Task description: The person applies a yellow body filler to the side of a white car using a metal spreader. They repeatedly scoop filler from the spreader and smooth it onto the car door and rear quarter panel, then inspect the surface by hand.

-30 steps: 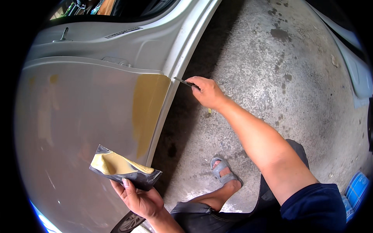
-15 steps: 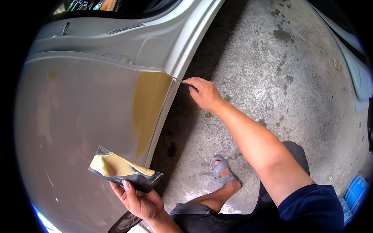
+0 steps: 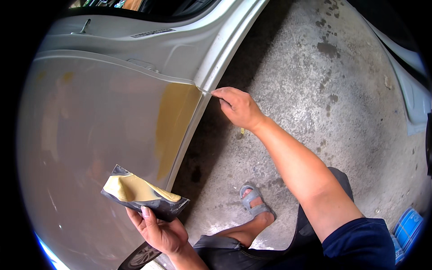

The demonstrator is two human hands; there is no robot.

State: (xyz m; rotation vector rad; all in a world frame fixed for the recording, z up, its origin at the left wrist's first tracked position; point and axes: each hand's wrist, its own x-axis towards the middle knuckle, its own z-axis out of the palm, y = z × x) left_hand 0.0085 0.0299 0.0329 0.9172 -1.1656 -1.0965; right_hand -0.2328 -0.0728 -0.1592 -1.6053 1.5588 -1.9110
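Head view: the left hand (image 3: pixel 164 234) grips one flat, dark rectangular board (image 3: pixel 167 209) by its lower edge, fingers closed; one smooth cream mound of putty (image 3: pixel 132 189) lies on it. The right hand (image 3: pixel 240 108) has its fingers closed on one thin blade (image 3: pixel 205 92), tip at the upper right corner of a matt tan patch (image 3: pixel 176 121) on the grey car panel (image 3: pixel 99 126). Beyond the panel's edge, rough, stained concrete floor (image 3: pixel 297 103) gives open room rightward.

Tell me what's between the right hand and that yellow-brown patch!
In the head view, a thin tool and the car's pale edge lie between the right hand and the patch.
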